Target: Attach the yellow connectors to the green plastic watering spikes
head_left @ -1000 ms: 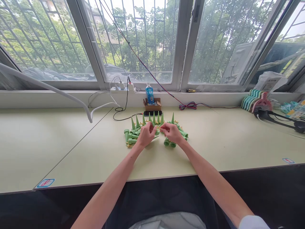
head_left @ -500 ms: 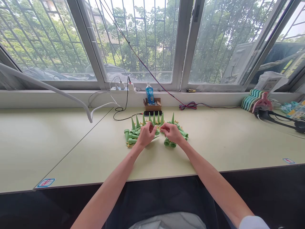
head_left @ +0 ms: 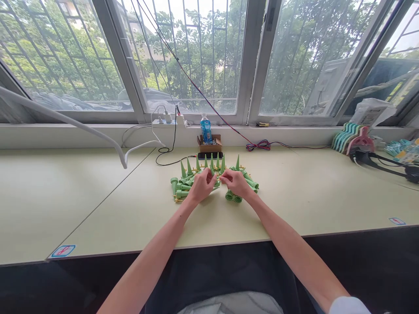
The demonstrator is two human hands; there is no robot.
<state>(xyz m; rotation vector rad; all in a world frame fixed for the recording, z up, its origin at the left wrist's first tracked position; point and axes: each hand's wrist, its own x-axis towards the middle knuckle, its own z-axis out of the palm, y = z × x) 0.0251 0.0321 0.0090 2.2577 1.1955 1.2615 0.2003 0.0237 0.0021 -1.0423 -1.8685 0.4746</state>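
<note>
Green plastic plant-watering spikes with small yellow valves fill the middle of the table, in front of and around my hands. My left hand (head_left: 203, 185) is closed around a green watering spike (head_left: 212, 170), whose pointed end slants up past the fingers. Thumb and finger of my right hand (head_left: 235, 182) are pinched together just to the right of it; a tiny yellowish bit shows at the fingertips, too small to make out. Several spikes stand upright in a row (head_left: 189, 166) behind my hands. Others lie in a pile (head_left: 183, 186) on the left. Two open-ended green pieces (head_left: 233, 197) lie below my right hand.
A dark phone (head_left: 210, 155) with a cable lies behind the spikes. Beyond it a small cardboard box (head_left: 210, 148) stands before a blue bottle (head_left: 206, 130). A white bent arm (head_left: 98, 133) reaches in from the left. Hangers (head_left: 352, 138) and a black headset (head_left: 376, 159) are at far right.
The spike in my left hand has shifted slightly to the right and tilts differently. My right hand stays almost in place, still pinched.
</note>
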